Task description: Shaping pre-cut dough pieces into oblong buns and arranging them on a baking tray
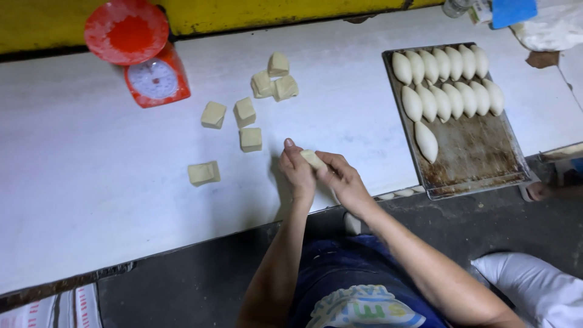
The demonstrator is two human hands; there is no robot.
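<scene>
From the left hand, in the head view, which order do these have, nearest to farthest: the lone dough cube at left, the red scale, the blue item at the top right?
Measured from the left hand:
1. Lone dough cube, left of it.
2. Red scale, upper left.
3. Blue item, far upper right.

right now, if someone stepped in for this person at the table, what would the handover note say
Left hand and right hand: both closed around one dough piece, held just above the white table near its front edge.
Cut dough blocks: seven lie loose on the table to the left of the hands, below the red scale.
Baking tray: at the right, holding thirteen shaped oval rolls in two full rows plus one starting a third.
Done: thirteen shaped and trayed.
Left: the piece in hand and the seven blocks; the tray's lower half is bare.
</scene>
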